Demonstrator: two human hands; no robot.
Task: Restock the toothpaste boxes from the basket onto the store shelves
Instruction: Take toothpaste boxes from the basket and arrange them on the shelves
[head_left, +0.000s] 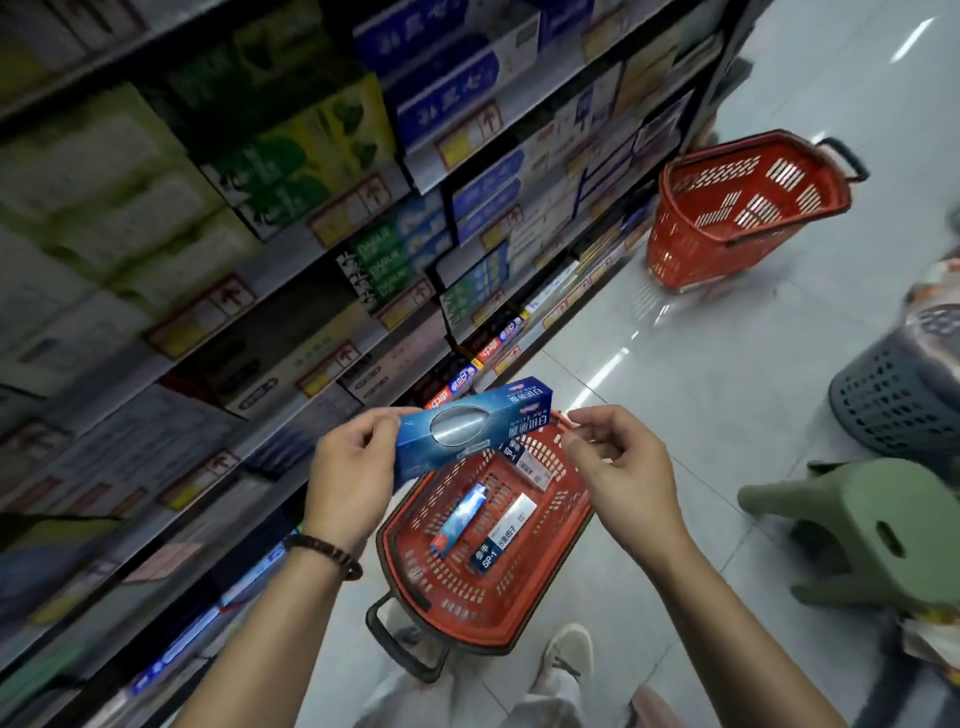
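Left hand (353, 467) gripped one end of a blue toothpaste box (472, 426) above the red basket (441, 587), where "SP-1" boxes (503, 535) lay at 6 o'clock. Right hand (618, 462), fingers loosely curled, held nothing. "DARLIE" boxes (384, 260) sat at 11 o'clock on the shelves (291, 265).

On glossy pale tiled floor (727, 389): near red plastic basket (431, 582), farther red plastic basket (691, 244) beside grey metal shelves (270, 275) stacked with toothpaste boxes (384, 260), green plastic stool (872, 525), dark grey perforated bin (898, 400)
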